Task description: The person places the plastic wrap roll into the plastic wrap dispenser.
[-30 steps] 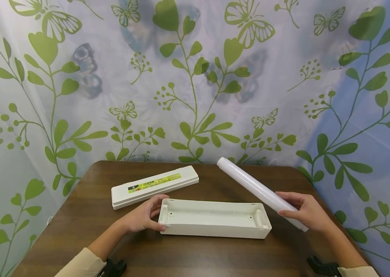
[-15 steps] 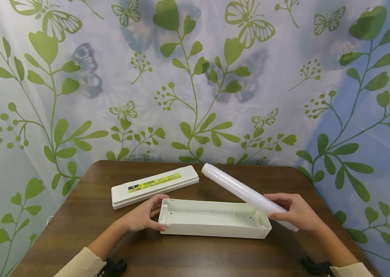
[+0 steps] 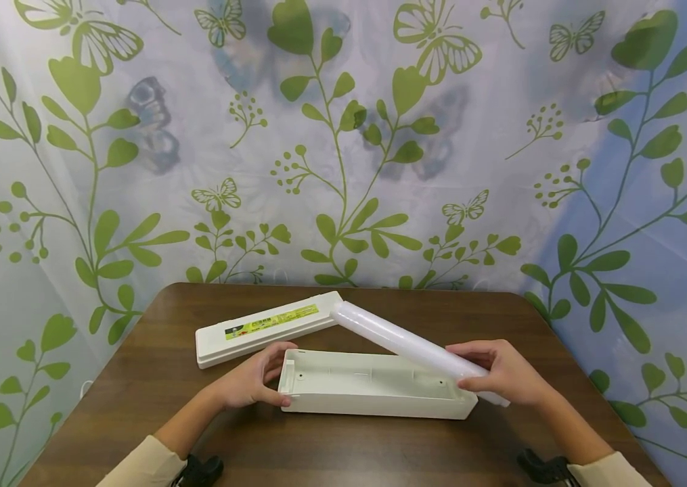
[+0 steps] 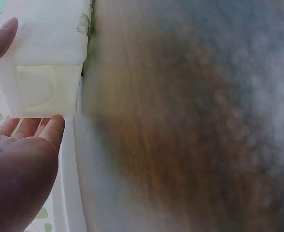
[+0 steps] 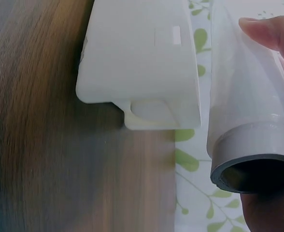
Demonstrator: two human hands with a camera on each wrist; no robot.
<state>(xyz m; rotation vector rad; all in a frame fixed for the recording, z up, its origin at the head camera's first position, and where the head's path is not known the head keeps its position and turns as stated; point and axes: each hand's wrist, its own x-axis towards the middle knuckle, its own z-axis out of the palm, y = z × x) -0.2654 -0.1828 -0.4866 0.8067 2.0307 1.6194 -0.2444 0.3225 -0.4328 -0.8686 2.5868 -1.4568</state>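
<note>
The two hands are apart, one at each end of a long, white, open-topped box point(image 3: 373, 406) that lies lengthwise across the desk point(image 3: 373, 453). The left hand point(image 3: 254, 379) grips the box's left end: thumb on the front corner, fingers at the rear corner. The left wrist view shows the end wall, with its rounded recess, between thumb and fingers. The right hand point(image 3: 510, 372) holds a roll of plastic film point(image 3: 398, 339) near its right end, thumb on the near side and fingers on the far side. The roll is tilted relative to the box: it crosses above the box's right part and extends toward the rear left. In the right wrist view a gap separates roll and box, and the hollow core of the roll is visible at its end. The interior of the box carries two small dark spots, one near each end. Behind the box, to the left, lies a white lid point(image 3: 288, 330) bearing a yellow-green label point(image 3: 271, 322). The roll's far end overlaps the lid's right end in the head view; contact between them cannot be determined. Behind the desk hangs a curtain point(image 3: 319, 223) printed with green leaves and butterflies.
</note>
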